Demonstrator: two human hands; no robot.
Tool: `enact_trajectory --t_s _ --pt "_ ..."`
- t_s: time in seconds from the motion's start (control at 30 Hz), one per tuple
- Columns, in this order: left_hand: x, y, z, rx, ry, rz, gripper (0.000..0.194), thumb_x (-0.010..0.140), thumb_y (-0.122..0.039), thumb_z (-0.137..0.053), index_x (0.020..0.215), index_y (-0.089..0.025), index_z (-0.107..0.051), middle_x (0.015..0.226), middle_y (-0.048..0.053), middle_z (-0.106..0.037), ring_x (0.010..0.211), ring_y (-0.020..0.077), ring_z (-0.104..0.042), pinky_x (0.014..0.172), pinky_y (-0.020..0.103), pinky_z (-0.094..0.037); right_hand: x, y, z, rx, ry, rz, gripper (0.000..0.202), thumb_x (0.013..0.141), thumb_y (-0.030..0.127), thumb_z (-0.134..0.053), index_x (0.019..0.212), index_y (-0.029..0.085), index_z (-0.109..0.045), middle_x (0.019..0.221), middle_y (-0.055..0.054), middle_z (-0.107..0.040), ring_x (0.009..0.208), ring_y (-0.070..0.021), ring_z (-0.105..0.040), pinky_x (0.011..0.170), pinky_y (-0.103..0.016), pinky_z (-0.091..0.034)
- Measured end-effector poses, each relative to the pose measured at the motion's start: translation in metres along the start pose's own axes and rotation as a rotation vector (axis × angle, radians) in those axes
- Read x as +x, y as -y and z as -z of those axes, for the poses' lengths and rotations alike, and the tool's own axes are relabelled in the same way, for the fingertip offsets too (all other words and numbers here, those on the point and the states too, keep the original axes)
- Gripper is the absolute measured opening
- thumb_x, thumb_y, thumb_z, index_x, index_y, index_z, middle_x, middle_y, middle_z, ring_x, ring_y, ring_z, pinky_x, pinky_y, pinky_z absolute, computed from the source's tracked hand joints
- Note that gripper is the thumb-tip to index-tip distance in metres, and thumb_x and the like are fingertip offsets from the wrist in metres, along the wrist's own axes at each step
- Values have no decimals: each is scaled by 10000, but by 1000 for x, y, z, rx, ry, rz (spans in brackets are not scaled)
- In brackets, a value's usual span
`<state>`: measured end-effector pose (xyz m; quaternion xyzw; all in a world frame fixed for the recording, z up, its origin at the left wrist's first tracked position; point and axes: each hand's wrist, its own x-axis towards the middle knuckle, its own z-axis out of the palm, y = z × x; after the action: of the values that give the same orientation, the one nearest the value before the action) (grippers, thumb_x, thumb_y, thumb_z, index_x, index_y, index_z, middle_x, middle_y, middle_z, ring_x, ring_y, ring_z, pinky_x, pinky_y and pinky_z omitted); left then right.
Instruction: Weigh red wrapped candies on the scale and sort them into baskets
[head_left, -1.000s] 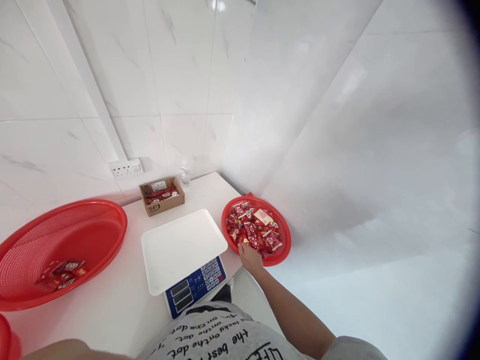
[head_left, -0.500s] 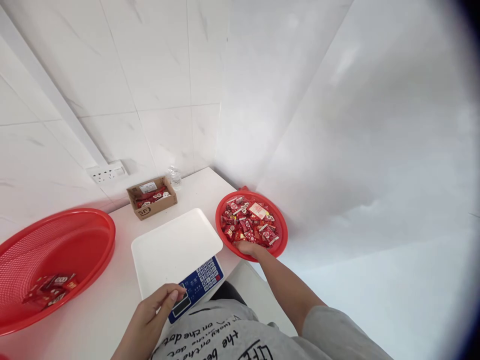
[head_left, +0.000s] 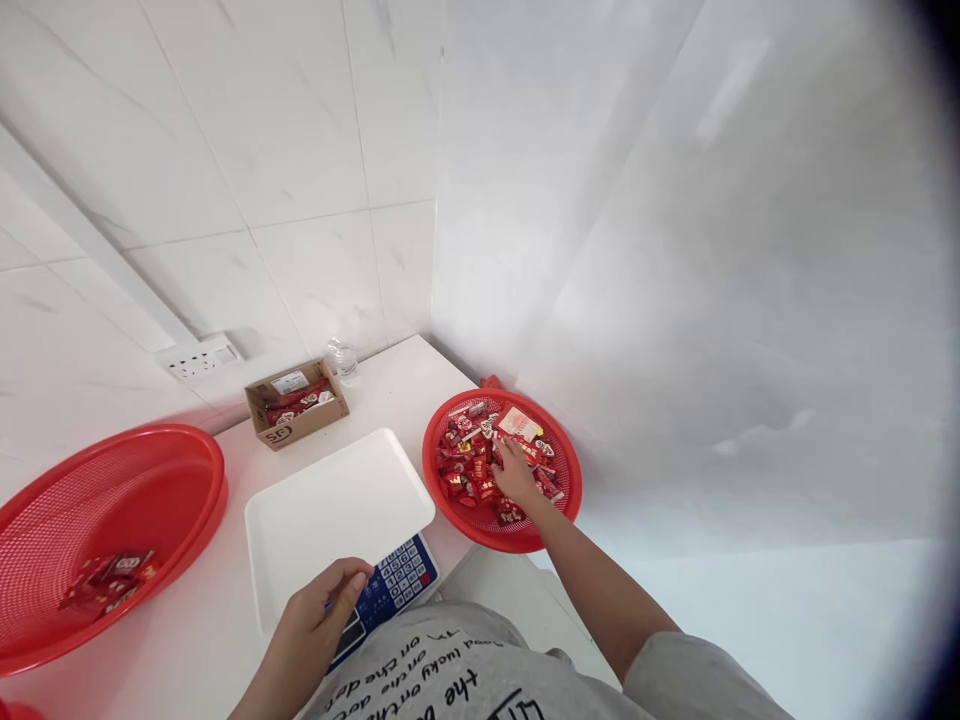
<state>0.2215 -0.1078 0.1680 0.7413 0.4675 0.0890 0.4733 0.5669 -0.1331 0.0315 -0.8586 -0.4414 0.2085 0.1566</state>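
My right hand is inside the right red basket, its fingers apart and touching the pile of small red wrapped packets. A pale card-like packet lies on the pile just beyond my fingertips. My left hand hovers at the near edge of a scale, over its blue keypad panel, with fingers curled and thumb close to the index finger. Nothing shows in it. The scale's white tray is bare. The palm side of my right hand is hidden.
A larger red basket on the left holds a few red packets. Against the wall stand a cardboard box with red packets and a clear plastic item. A power socket is on the wall.
My right hand has moved from the near rim of the right basket further in, onto the middle of the packets, which lie differently. My left hand stays by the scale.
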Motion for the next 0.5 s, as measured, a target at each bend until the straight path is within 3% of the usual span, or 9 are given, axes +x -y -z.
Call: enact_trajectory --t_s 0.13,0.23,0.3,0.37,0.43,0.5 --pt "6 3 -12 9 13 5 333 827 -503 -406 876 -262 -630 849 -4 -679 816 186 -620 725 264 -491 -2 -5 -3 69 -148 66 468 828 189 -365 1284 144 -459 1382 -100 -391 1312 -208 -276 1087 -340 -224" --pt "11 4 -17 27 17 -4 306 827 -477 -421 886 -262 -631 838 -12 -682 791 176 -621 714 254 -491 -8 -2 -13 53 -2 165 445 829 214 -397 1264 182 -486 1346 -99 -436 1280 -217 -328 1066 -361 -254" --pt "15 4 -18 43 23 -15 301 836 -461 -411 883 -260 -630 851 -10 -683 808 174 -621 729 253 -489 -10 0 -19 -19 194 144 557 780 260 -519 1327 245 -412 1444 -90 -305 1331 -265 -244 1061 -437 -237" --pt "19 3 -19 53 19 -29 302 845 -451 -400 881 -256 -629 874 -4 -683 835 174 -620 752 260 -487 -12 1 -26 -122 361 102 789 686 266 -646 1386 326 -288 1521 -75 -84 1366 -332 -121 1049 -534 -187" --pt "23 1 -20 59 5 -43 298 843 -444 -403 881 -255 -630 895 0 -685 854 176 -621 772 266 -487 -12 3 -32 -224 435 91 883 657 208 -673 1399 372 -222 1528 -76 35 1364 -373 -92 1027 -595 -140" --pt "25 0 -22 65 -1 -43 294 837 -441 -410 882 -255 -632 903 1 -688 856 176 -624 774 267 -488 -13 4 -37 -293 421 97 793 714 132 -599 1390 367 -256 1525 -97 15 1348 -382 -151 1008 -610 -142"
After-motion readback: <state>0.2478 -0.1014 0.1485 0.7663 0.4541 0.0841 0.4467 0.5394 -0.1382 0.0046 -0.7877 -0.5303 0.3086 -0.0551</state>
